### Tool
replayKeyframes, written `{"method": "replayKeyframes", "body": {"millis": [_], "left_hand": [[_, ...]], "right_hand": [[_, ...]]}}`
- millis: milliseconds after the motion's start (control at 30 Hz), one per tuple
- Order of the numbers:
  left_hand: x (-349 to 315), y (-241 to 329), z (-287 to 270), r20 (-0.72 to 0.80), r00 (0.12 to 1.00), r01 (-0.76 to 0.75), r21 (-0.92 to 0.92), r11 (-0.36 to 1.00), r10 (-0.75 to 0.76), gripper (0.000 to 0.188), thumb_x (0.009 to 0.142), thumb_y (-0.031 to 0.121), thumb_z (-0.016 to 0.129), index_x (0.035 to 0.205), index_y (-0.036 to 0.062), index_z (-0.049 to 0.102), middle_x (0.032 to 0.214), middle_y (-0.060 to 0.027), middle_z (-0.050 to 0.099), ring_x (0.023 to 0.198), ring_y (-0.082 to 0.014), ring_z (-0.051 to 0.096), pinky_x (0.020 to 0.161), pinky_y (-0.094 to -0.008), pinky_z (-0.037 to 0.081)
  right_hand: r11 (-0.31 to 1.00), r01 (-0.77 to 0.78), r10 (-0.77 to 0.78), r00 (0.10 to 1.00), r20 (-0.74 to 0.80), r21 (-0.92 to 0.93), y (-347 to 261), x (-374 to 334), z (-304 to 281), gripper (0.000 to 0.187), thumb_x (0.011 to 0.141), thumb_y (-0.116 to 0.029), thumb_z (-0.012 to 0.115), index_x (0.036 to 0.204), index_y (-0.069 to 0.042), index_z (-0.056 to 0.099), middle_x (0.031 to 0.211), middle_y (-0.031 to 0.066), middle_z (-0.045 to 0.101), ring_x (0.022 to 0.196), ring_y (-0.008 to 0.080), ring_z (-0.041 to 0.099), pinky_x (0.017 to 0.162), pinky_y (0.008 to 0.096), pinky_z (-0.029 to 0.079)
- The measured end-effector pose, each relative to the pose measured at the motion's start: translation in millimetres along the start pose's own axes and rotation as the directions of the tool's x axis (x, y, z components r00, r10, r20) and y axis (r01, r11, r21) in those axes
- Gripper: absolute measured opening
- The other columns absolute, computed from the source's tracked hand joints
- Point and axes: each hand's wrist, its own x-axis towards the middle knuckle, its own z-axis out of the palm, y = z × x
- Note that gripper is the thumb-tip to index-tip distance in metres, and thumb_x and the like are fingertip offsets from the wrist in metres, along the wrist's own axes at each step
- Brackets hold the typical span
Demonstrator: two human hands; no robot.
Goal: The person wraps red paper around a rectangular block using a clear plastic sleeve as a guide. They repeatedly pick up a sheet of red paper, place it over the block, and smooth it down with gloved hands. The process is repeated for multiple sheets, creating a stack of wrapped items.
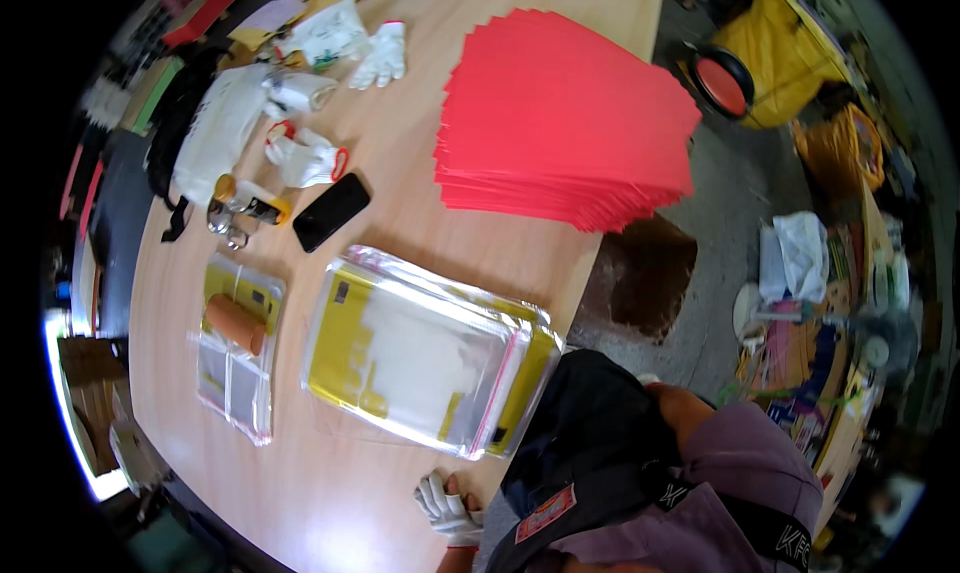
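Showing near the bench (330,503) edge, the gloved left hand (448,506) is sitting just below the bags (415,363), apart from them. Its fingers are lying loosely apart, holding nothing that shows; a couple seem to be poking bare from the glove. The right hand is hiding behind the dark clothing (590,413), so can't tell its fingers' state.

Bags are lying flat in a slightly uneven stack, clear film with yellow parts, right end running close to the bench edge. The small pack (240,388) is lying to their left, a brown roll (236,323) sitting on it. The phone (332,212) is lying beyond; red sheets (565,113) are forming a fanned pile farther off.

Handling judgement: film is probably sliding under cloth, so bare fingertips are likely gripping best. Pinching one lip, rubbing layers apart and pressing the stack flat are probably keeping lower bags from creeping over the edge.
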Motion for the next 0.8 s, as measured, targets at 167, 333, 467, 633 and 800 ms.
{"method": "replayKeyframes", "body": {"millis": [167,333,467,633,800], "left_hand": [[-11.5,-3.9,5.2,-0.008,1.000,0.002,0.042,0.999,-0.001,0.037,0.081,0.025,0.047,0.111,0.0027,0.052,0.122,-0.0239,0.046,0.114,-0.0452,0.042,0.095,-0.0622,0.030],[-16.4,4.3,3.2,-0.099,0.994,0.057,0.159,0.986,-0.041,0.040,0.073,0.008,0.054,0.112,0.0033,0.055,0.125,-0.0194,0.047,0.116,-0.0388,0.045,0.101,-0.0535,0.032],[-12.8,20.9,-8.7,-0.129,0.990,0.086,0.275,0.958,-0.051,0.046,0.066,0.002,0.055,0.112,0.0056,0.056,0.125,-0.0173,0.048,0.116,-0.0377,0.045,0.099,-0.0491,0.036],[-15.7,41.8,26.8,-0.352,0.920,0.298,0.345,0.890,-0.172,0.045,0.065,0.001,0.056,0.110,0.0078,0.056,0.123,-0.0150,0.048,0.110,-0.0357,0.047,0.093,-0.0472,0.039],[-24.7,140.8,81.7,-0.329,0.915,0.305,0.178,0.936,-0.236,0.029,0.071,0.019,0.066,0.095,0.0092,0.053,0.092,-0.0095,0.056,0.087,-0.0317,0.055,0.071,-0.0439,0.046]], "right_hand": [[0.994,0.083,-0.087,0.995,0.051,0.073,-19.0,10.4,-58.1,0.037,0.082,-0.044,0.049,0.097,-0.014,0.064,0.102,0.0119,0.064,0.097,0.0291,0.060,0.081,0.0382,0.047],[0.939,0.344,-0.344,0.935,0.085,0.014,-74.9,27.7,-121.6,0.038,0.084,-0.044,0.049,0.097,-0.011,0.061,0.100,0.0125,0.064,0.095,0.0287,0.061,0.079,0.0378,0.047],[0.834,0.547,-0.545,0.837,0.051,-0.066,-117.1,-4.2,-174.4,0.039,0.086,-0.045,0.048,0.097,-0.009,0.058,0.099,0.0129,0.064,0.093,0.0284,0.061,0.077,0.0375,0.047],[0.731,0.660,-0.682,0.695,-0.229,-0.175,-145.7,-88.0,-215.7,0.041,0.089,-0.046,0.048,0.097,-0.007,0.055,0.097,0.0134,0.064,0.091,0.0280,0.061,0.075,0.0371,0.047],[0.511,0.838,-0.848,0.455,-0.272,-0.191,-141.4,-81.7,-183.2,0.026,0.086,-0.030,0.050,0.097,-0.008,0.060,0.098,0.0147,0.064,0.092,0.0343,0.059,0.078,0.0414,0.046]]}}
